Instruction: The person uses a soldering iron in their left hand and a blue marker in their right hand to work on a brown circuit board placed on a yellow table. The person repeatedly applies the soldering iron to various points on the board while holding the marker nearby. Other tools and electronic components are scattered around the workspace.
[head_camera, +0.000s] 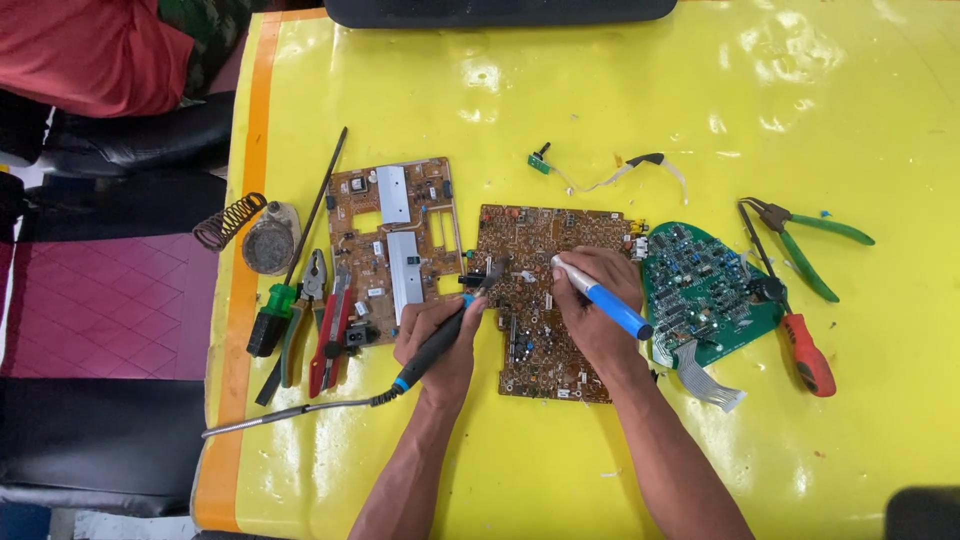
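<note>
A soldering iron (440, 340) is held in the left hand (437, 345), its tip set on the brown board (545, 300). A blue-handled tool (600, 297) is gripped in the right hand (595, 305) over the same board. A green board (700, 285) is seen just beside it, pliers (800, 240) farther right.

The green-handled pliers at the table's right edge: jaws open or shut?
Open. The green-handled pliers lie flat on the yellow table with both handles splayed apart in a V; the jaw tips themselves are too small to make out.

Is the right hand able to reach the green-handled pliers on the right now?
Probably not at once: the right hand holds a blue tool, though only the green board lies before the green-handled pliers.
</note>
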